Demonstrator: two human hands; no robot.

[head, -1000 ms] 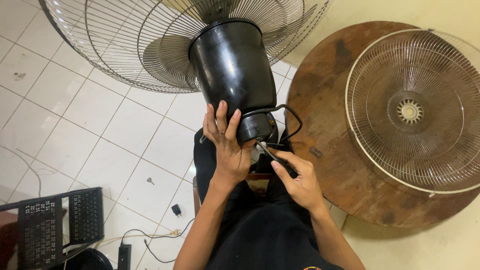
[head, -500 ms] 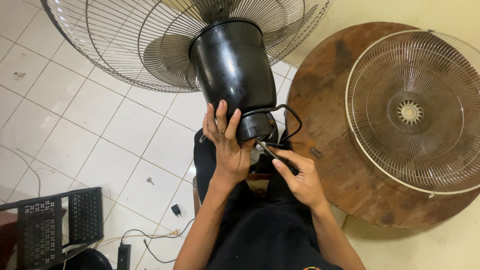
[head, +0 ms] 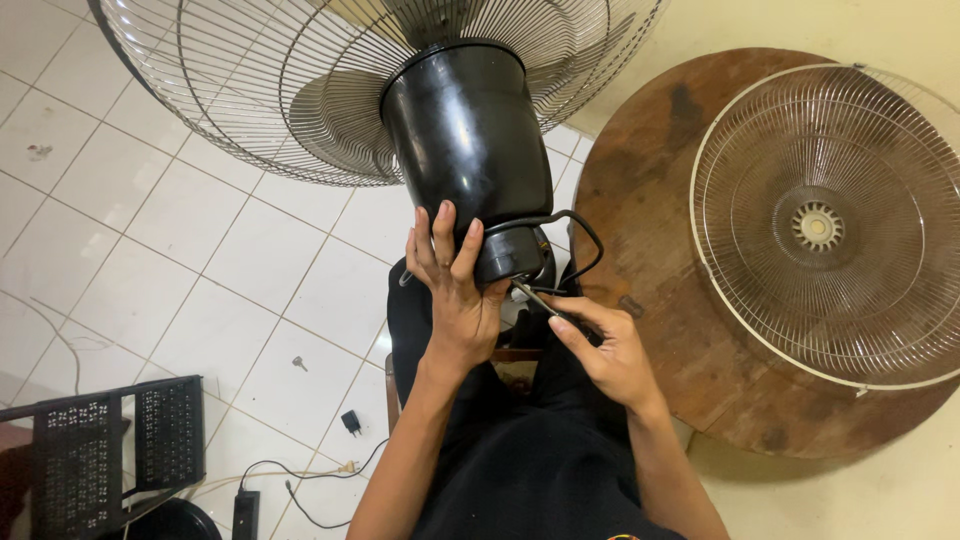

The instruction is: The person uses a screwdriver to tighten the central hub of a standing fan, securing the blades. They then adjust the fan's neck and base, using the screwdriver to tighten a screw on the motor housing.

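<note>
A black fan motor housing (head: pixel 465 140) points down at me, with its wire guard (head: pixel 300 80) and blades spread behind it. My left hand (head: pixel 455 290) is flat against the housing's narrow lower end, fingers up. My right hand (head: pixel 605 350) pinches a thin screwdriver (head: pixel 535 297) whose tip sits at the base of the housing. A black cable (head: pixel 580 235) loops out beside that base. My lap in dark clothing lies underneath.
A round brown wooden table (head: pixel 660 220) stands at the right with a detached white fan grille (head: pixel 825 225) lying on it. White floor tiles lie to the left, with a black perforated crate (head: pixel 110 450), a small black plug (head: pixel 351 422) and loose cables.
</note>
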